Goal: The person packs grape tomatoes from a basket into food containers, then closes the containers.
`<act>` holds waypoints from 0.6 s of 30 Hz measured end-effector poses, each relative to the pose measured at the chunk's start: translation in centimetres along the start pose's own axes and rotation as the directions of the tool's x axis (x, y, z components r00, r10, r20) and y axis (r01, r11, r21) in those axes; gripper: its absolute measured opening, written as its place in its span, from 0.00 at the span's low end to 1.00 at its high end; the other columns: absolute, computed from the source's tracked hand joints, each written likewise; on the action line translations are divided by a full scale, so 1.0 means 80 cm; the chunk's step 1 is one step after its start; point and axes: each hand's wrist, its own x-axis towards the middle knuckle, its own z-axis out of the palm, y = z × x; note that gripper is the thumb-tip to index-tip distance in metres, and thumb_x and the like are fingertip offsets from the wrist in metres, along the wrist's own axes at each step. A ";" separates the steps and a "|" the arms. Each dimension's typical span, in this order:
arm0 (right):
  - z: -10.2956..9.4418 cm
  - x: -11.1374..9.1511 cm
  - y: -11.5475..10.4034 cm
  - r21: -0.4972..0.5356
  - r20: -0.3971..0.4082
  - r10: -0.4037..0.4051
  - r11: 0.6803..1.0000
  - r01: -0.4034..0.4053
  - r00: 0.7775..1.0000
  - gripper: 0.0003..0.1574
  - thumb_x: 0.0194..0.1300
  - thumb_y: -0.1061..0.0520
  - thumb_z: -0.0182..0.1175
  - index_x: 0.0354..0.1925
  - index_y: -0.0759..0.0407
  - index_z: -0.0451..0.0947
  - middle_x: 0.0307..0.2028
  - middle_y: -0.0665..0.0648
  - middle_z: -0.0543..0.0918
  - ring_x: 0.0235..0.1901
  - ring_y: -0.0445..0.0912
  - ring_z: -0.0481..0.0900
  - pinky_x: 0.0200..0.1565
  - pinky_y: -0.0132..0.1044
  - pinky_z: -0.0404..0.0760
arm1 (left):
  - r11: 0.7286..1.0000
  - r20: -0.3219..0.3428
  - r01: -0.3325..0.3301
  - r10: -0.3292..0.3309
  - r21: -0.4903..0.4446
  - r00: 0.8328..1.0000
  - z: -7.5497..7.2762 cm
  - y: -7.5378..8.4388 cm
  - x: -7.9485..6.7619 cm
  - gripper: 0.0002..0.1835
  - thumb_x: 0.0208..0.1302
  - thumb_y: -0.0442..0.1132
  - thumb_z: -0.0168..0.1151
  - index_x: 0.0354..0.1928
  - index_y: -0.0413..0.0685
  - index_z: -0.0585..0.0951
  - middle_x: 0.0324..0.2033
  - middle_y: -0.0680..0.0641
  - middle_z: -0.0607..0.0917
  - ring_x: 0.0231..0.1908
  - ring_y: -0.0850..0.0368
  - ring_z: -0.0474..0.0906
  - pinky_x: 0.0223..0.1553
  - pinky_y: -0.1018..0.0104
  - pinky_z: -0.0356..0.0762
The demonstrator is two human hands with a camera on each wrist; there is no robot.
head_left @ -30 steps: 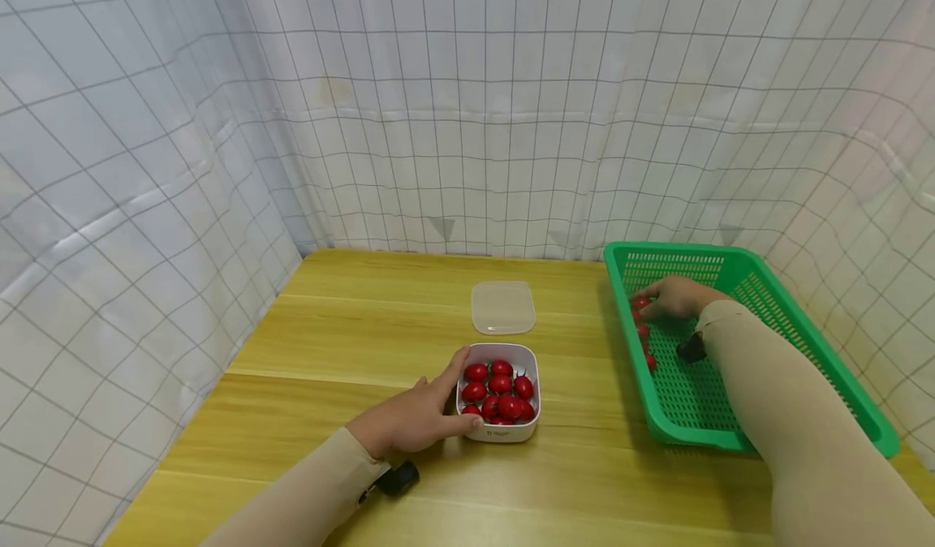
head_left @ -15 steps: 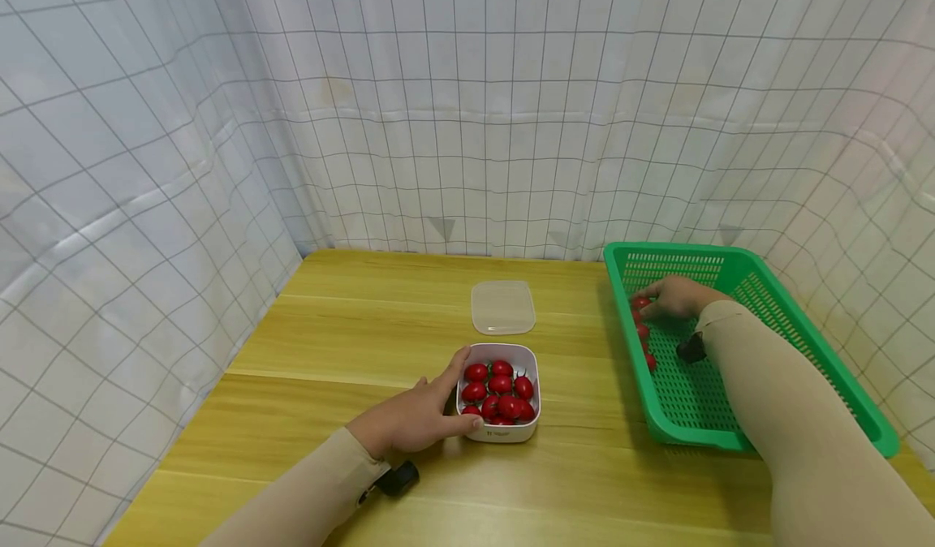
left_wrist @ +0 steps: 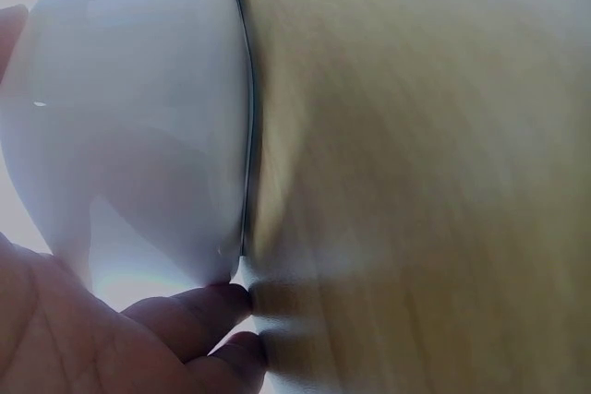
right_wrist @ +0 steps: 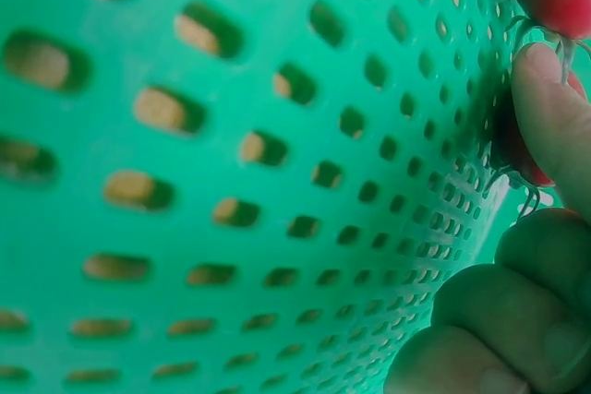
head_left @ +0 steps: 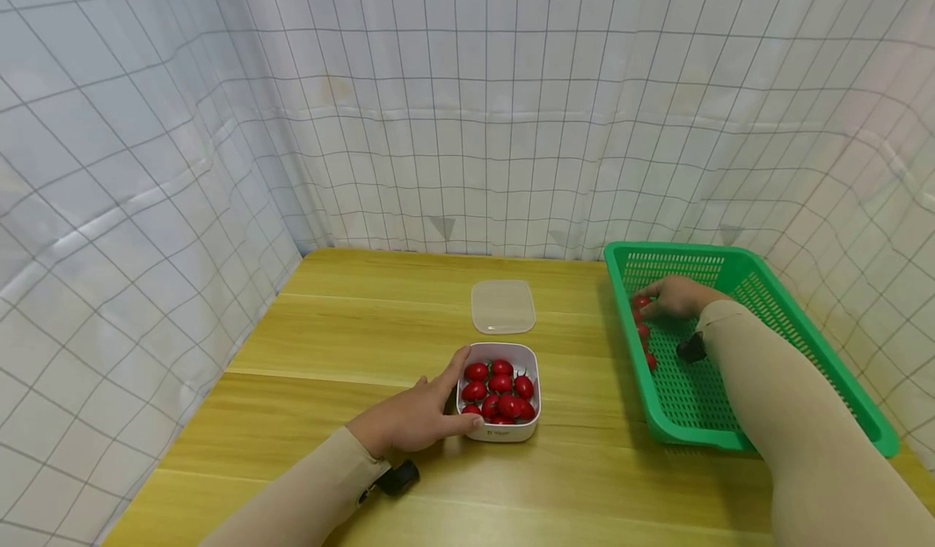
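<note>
Near the middle of the table, my left hand (head_left: 412, 419) grips a white square container (head_left: 520, 432), thumb at the near side and fingers at the far left side. Several red cherry tomatoes (head_left: 500, 385) fill its bottom. My right hand (head_left: 679, 296) reaches into a green basket (head_left: 799, 328), by its left wall. There its thumb (right_wrist: 554, 117) presses against a cherry tomato (right_wrist: 517, 140) and the other fingers are curled; the index fingertip is hidden in the right wrist view. More cherry tomatoes (head_left: 644, 332) lie along that wall.
A translucent lid (head_left: 503, 307) lies flat on the wooden table (head_left: 365, 320) behind the container. White grid-patterned curtains (head_left: 497, 125) enclose the back and sides. The basket has raised slotted walls. Both wrists carry a small black device (head_left: 398, 479).
</note>
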 end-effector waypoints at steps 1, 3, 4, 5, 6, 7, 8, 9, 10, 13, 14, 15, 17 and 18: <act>0.000 0.000 0.000 0.005 0.001 0.003 1.000 -0.003 1.000 0.35 0.74 0.45 0.65 0.71 0.61 0.76 0.69 0.76 0.74 0.70 0.77 0.66 0.67 0.71 0.71 | 1.000 -0.001 0.002 -0.002 -0.001 1.000 0.000 0.000 0.000 0.58 0.69 0.67 0.62 0.86 0.65 0.35 0.84 0.48 0.52 0.81 0.38 0.55 0.82 0.34 0.38; 0.000 0.000 0.000 0.014 0.002 0.008 1.000 -0.008 1.000 0.35 0.74 0.45 0.65 0.71 0.61 0.76 0.69 0.75 0.74 0.70 0.77 0.66 0.67 0.71 0.72 | 1.000 -0.002 0.008 -0.008 -0.004 1.000 0.001 0.001 -0.001 0.58 0.69 0.68 0.62 0.86 0.66 0.35 0.84 0.48 0.52 0.81 0.35 0.54 0.82 0.33 0.39; 0.000 0.000 0.000 0.018 0.003 0.009 1.000 -0.009 1.000 0.35 0.74 0.45 0.65 0.71 0.61 0.76 0.69 0.75 0.74 0.70 0.77 0.66 0.67 0.71 0.72 | 1.000 -0.002 0.009 -0.009 -0.004 1.000 0.001 0.001 -0.001 0.58 0.69 0.68 0.62 0.86 0.66 0.35 0.84 0.48 0.52 0.81 0.35 0.54 0.82 0.33 0.39; 0.000 0.000 0.000 0.018 0.003 0.008 1.000 -0.008 1.000 0.35 0.73 0.45 0.66 0.71 0.61 0.76 0.69 0.75 0.75 0.70 0.77 0.66 0.67 0.71 0.72 | 1.000 -0.002 0.010 -0.010 -0.002 1.000 0.001 0.001 -0.001 0.58 0.69 0.68 0.62 0.86 0.67 0.35 0.84 0.48 0.52 0.81 0.35 0.54 0.82 0.33 0.39; 0.000 0.000 0.000 0.019 0.003 0.008 1.000 -0.008 1.000 0.35 0.73 0.45 0.66 0.71 0.61 0.76 0.69 0.75 0.75 0.70 0.77 0.67 0.66 0.71 0.72 | 1.000 -0.002 0.009 -0.009 -0.002 1.000 0.000 0.001 -0.002 0.58 0.69 0.68 0.62 0.86 0.66 0.35 0.84 0.48 0.52 0.81 0.36 0.54 0.82 0.34 0.39; -0.001 0.000 -0.001 0.022 0.003 0.009 1.000 -0.009 1.000 0.35 0.73 0.45 0.66 0.71 0.61 0.76 0.69 0.75 0.75 0.70 0.77 0.67 0.67 0.71 0.72 | 1.000 -0.001 0.008 -0.008 0.000 1.000 0.000 0.002 -0.002 0.58 0.69 0.68 0.62 0.86 0.66 0.35 0.84 0.48 0.52 0.81 0.37 0.55 0.82 0.34 0.38; -0.001 0.000 -0.001 0.023 0.003 0.009 1.000 -0.009 1.000 0.35 0.73 0.45 0.66 0.71 0.61 0.76 0.68 0.75 0.75 0.70 0.77 0.67 0.67 0.71 0.72 | 1.000 -0.001 0.008 -0.008 0.002 1.000 0.000 0.002 -0.002 0.58 0.69 0.68 0.62 0.86 0.66 0.35 0.84 0.48 0.52 0.81 0.37 0.55 0.82 0.34 0.38; -0.001 0.001 -0.001 0.020 0.002 0.006 1.000 -0.006 1.000 0.35 0.73 0.45 0.66 0.71 0.61 0.76 0.68 0.75 0.76 0.69 0.77 0.68 0.66 0.71 0.72 | 1.000 0.000 0.007 -0.007 0.004 1.000 0.000 0.002 -0.002 0.58 0.69 0.68 0.62 0.86 0.66 0.35 0.84 0.48 0.52 0.81 0.39 0.56 0.83 0.35 0.38; -0.002 0.001 -0.001 0.019 0.004 0.005 1.000 -0.006 1.000 0.35 0.73 0.45 0.65 0.71 0.60 0.76 0.68 0.75 0.75 0.70 0.77 0.67 0.66 0.71 0.72 | 1.000 0.000 0.007 -0.007 0.007 1.000 0.000 0.001 -0.002 0.58 0.70 0.68 0.62 0.86 0.65 0.35 0.84 0.48 0.52 0.81 0.39 0.56 0.83 0.35 0.38; -0.002 0.002 0.000 0.019 0.011 0.007 1.000 -0.007 1.000 0.35 0.74 0.45 0.65 0.72 0.60 0.75 0.69 0.75 0.75 0.70 0.76 0.67 0.67 0.71 0.72 | 1.000 0.001 0.012 -0.012 0.015 1.000 -0.001 0.001 -0.002 0.58 0.69 0.69 0.61 0.86 0.65 0.34 0.84 0.48 0.51 0.81 0.38 0.55 0.83 0.35 0.39; -0.002 0.002 0.000 0.017 0.014 0.005 1.000 -0.005 1.000 0.35 0.74 0.45 0.65 0.72 0.59 0.75 0.70 0.75 0.74 0.70 0.76 0.67 0.67 0.71 0.71 | 1.000 0.001 0.010 -0.010 0.019 1.000 -0.001 0.001 -0.001 0.58 0.70 0.69 0.61 0.86 0.65 0.34 0.84 0.48 0.51 0.81 0.38 0.55 0.83 0.35 0.39; -0.002 0.002 0.001 0.013 0.017 0.002 1.000 -0.002 1.000 0.36 0.74 0.45 0.65 0.72 0.60 0.75 0.70 0.75 0.73 0.70 0.77 0.66 0.67 0.71 0.72 | 1.000 0.002 0.008 -0.008 0.020 1.000 -0.001 0.001 -0.001 0.58 0.70 0.69 0.61 0.86 0.65 0.34 0.85 0.48 0.50 0.81 0.39 0.55 0.83 0.35 0.39; -0.002 0.001 0.002 0.003 0.023 -0.007 1.000 0.007 1.000 0.36 0.75 0.45 0.64 0.72 0.61 0.74 0.70 0.76 0.72 0.70 0.77 0.66 0.67 0.71 0.72 | 1.000 0.006 -0.004 0.004 0.022 1.000 0.000 0.000 0.000 0.58 0.70 0.68 0.60 0.86 0.63 0.33 0.85 0.47 0.49 0.81 0.39 0.55 0.82 0.34 0.39; -0.002 0.000 0.002 -0.004 0.027 -0.011 1.000 0.011 1.000 0.36 0.75 0.45 0.64 0.72 0.61 0.74 0.71 0.76 0.72 0.71 0.77 0.66 0.67 0.71 0.72 | 1.000 0.007 -0.009 0.009 0.020 1.000 0.001 0.000 0.000 0.58 0.71 0.68 0.60 0.86 0.63 0.33 0.85 0.47 0.48 0.81 0.39 0.55 0.82 0.34 0.39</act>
